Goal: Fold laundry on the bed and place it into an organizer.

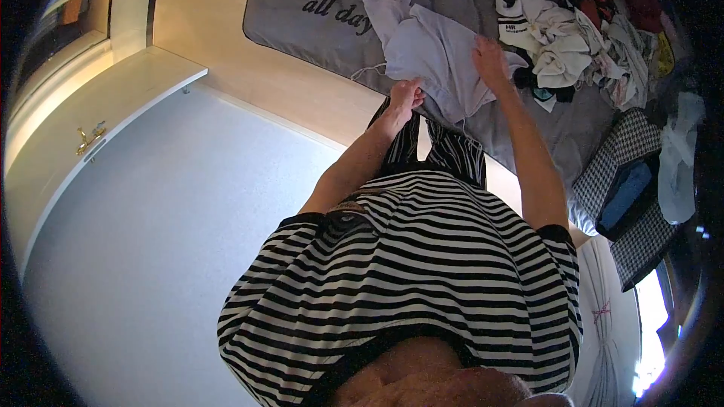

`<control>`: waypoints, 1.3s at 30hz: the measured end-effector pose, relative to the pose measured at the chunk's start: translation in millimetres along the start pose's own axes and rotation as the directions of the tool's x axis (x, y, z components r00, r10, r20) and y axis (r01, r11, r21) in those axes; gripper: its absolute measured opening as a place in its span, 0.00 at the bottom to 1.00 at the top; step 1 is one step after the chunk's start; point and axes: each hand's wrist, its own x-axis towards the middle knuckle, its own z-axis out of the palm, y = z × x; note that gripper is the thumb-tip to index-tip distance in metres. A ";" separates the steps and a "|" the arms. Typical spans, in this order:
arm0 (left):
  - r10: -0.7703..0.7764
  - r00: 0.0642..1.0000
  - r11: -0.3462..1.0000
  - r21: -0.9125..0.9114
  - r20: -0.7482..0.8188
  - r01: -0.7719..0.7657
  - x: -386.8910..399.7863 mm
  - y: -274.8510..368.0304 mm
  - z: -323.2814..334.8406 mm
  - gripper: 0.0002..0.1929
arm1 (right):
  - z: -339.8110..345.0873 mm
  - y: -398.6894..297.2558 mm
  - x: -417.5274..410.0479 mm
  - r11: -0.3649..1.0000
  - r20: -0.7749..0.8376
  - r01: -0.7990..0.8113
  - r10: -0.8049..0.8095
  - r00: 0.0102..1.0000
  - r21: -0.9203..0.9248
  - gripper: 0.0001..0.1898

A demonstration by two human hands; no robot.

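A pale lilac-white garment [435, 51] with thin cords lies spread and wrinkled on the grey bed cover [317, 28], near the bed's front edge. My left hand [405, 99] is closed on the garment's near left edge. My right hand [491, 62] rests against its right side with bent fingers; whether it grips the cloth cannot be made out. One cord trails off the garment's left side, another hangs at its near edge.
A heap of mixed clothes [560, 39] lies on the bed to the right. Beyond it, nearer me, are a houndstooth-patterned open container [636, 135] with dark blue cloth and a translucent plastic bag [677, 164]. A white door [113, 102] with a brass-coloured handle stands left.
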 end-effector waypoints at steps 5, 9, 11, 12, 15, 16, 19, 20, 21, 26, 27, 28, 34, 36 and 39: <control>-0.001 0.998 0.999 0.038 0.058 -0.002 -14.2 12.5 6.5 0.15 | 7.8 -8.5 18.1 0.992 -0.010 -0.029 0.028 1.000 -0.126 0.21; 0.019 0.987 1.000 -0.015 0.160 -0.017 -28.6 14.8 -3.3 0.16 | 1.5 -25.2 23.5 0.947 0.188 -0.238 0.279 0.942 -0.213 0.25; 0.018 0.984 1.000 -0.019 0.178 -0.015 -35.0 18.6 -10.1 0.15 | 11.3 -18.3 22.5 0.909 0.330 -0.365 0.414 0.848 -0.203 0.26; 0.059 0.977 0.996 -0.075 0.206 -0.044 -39.3 21.5 -10.5 0.13 | 25.5 4.3 12.7 0.956 0.190 -0.287 0.294 0.937 -0.064 0.28; 0.134 0.967 0.980 -0.175 0.217 -0.096 -49.7 29.6 -20.9 0.11 | 33.7 33.4 -1.6 0.963 0.078 -0.216 0.206 0.975 0.162 0.30; 0.165 0.964 0.969 -0.215 0.211 -0.119 -52.5 34.2 -23.0 0.10 | 32.1 42.2 -6.1 0.930 0.128 -0.260 0.234 0.964 0.258 0.30; 0.222 0.950 0.957 -0.235 0.218 -0.170 -59.7 52.1 -23.9 0.10 | 27.5 74.7 -40.3 0.348 0.327 -0.490 0.433 0.840 0.799 0.29; 0.255 0.952 0.950 -0.225 0.170 -0.215 -59.6 55.6 -21.7 0.10 | 22.7 77.6 -47.2 0.347 0.316 -0.482 0.436 0.842 0.805 0.29; 0.259 0.950 0.951 -0.216 0.175 -0.220 -61.3 60.0 -21.5 0.10 | 7.0 67.4 -55.7 0.239 0.383 -0.495 0.393 0.836 0.835 0.29; 0.415 0.869 0.910 -0.095 0.270 -0.405 -101.0 104.8 9.6 0.07 | -47.9 13.9 -79.1 0.116 0.529 -0.570 0.260 0.808 0.813 0.27; 0.464 0.838 0.885 -0.099 0.288 -0.456 -107.3 112.4 15.8 0.08 | -53.3 6.5 -79.8 0.166 0.480 -0.524 0.243 0.843 0.835 0.27; 0.469 0.830 0.881 -0.092 0.301 -0.464 -109.7 121.1 19.4 0.08 | -59.9 -0.2 -80.2 0.215 0.430 -0.474 0.223 0.875 0.854 0.26; 0.584 0.690 0.793 -0.121 0.428 -0.596 -156.3 189.5 43.1 0.05 | -126.9 -26.0 -59.5 0.036 0.202 -0.260 0.529 0.824 0.965 0.27; 0.622 0.667 0.763 -0.125 0.410 -0.635 -176.3 206.6 50.1 0.05 | -153.6 -38.7 -51.9 0.030 0.142 -0.181 0.499 0.855 0.983 0.26; 0.674 0.611 0.713 -0.151 0.415 -0.685 -195.3 224.0 60.1 0.05 | -183.6 -43.8 -47.9 0.056 0.011 -0.039 0.431 0.902 0.998 0.22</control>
